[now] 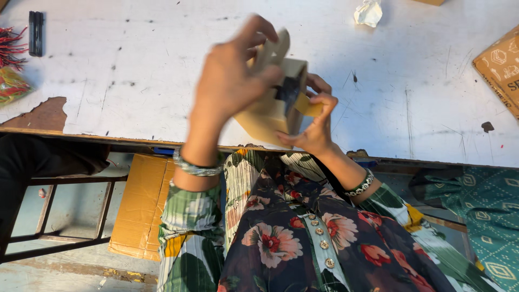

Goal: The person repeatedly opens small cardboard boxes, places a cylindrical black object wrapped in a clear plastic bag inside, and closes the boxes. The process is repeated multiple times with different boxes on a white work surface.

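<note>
Two hands are working on one small cardboard box [270, 113], holding it up over the near edge of the white table [135, 86]. The left hand [232, 75] is gripping the box from above and from the left, fingers curled over an open flap at its top (the hand is blurred, so the exact finger placement is hard to tell). The right hand [313, 127] is supporting the box from the right and below, with thumb and forefinger pinching a small yellow flap [309, 106] at the box's side. One dark thing [288, 89] is showing inside the opening; what it is cannot be told. Each wrist is wearing one bangle, two in all.

On the table, one crumpled clear wrapper [368, 12] is lying at the far edge, right of the hands and well apart from them. One black bar [35, 32] is lying far left, with one bundle of red and black strands [10, 48] just beside it at the left edge. One printed carton [500, 67] is sticking in at the right edge. Below the table, one flat brown carton [139, 205] is lying on the floor near the left sleeve.
</note>
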